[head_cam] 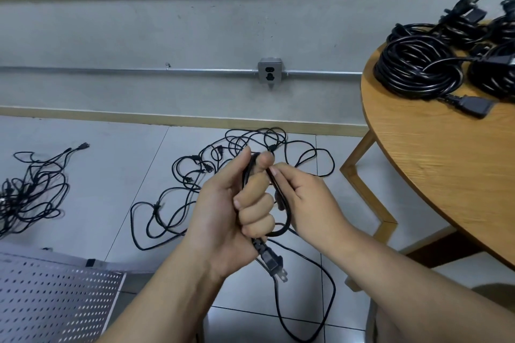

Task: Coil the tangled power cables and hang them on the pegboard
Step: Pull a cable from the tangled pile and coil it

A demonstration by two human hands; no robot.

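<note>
Your left hand [237, 203] is fisted round the black cable [288, 217], thumb up, with the plug [271, 260] hanging just below the fist. Your right hand [309, 200] pinches the same cable just beside it, shaping a small first loop. The slack drops to the floor under your arms; I can't tell where it runs from there. The main tangle [223, 153] lies on the tiles beyond your hands, and a second tangle [30, 189] sits well apart at far left. Finished coils [415, 69] are stacked on the round table [446, 161], and the pegboard [55, 295] lies flat at lower left. My read on handling: the cord is thin, light and limp, probably with some set kinks, so loops will want to twist. The sheath looks smooth, so it should slide through a loose pinch. The plug is the only stiff, heavier bit, and its prongs can snag other strands. Anchor just behind the plug in the left fist. Feed with the right, letting the cord roll between your fingers. Don't yank at the knots; walk them out.
</note>
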